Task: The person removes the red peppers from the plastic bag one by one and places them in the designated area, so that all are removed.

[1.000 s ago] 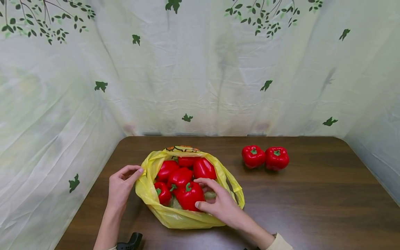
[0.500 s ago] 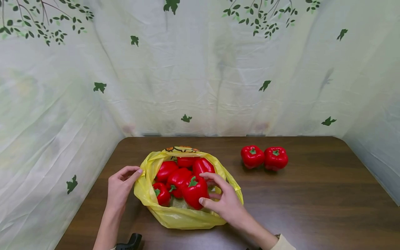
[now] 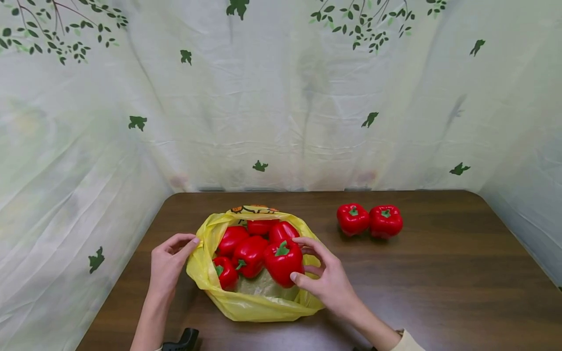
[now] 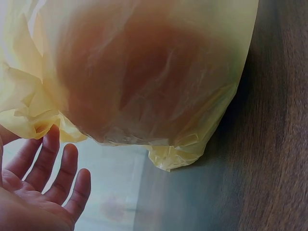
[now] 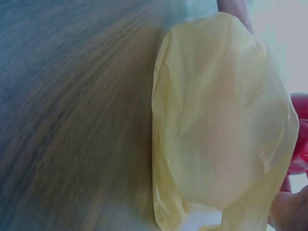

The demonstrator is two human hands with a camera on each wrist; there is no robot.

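Observation:
A yellow plastic bag [image 3: 259,310] stands open-mouthed on the table with several red bell peppers [image 3: 251,253] inside. My left hand [image 3: 170,261] pinches the bag's left rim between thumb and fingertips; in the left wrist view the other fingers of this hand [image 4: 45,187] spread beside the film. At the bag's right side, my right hand [image 3: 325,275] grips a red bell pepper [image 3: 283,263] with a green stem, held over the mouth of the bag. The right wrist view shows mostly the bag's side [image 5: 221,120], with the pepper [image 5: 301,134] partly hidden behind it.
Two more red bell peppers [image 3: 353,219] sit side by side on the brown wooden table [image 3: 439,273], behind and right of the bag. A pale curtain [image 3: 281,97] with leaf prints hangs along the back and sides.
My right hand has lifted the gripped pepper up and to the right from among the others, baring the bag's inner bottom. The left hand keeps its place at the rim.

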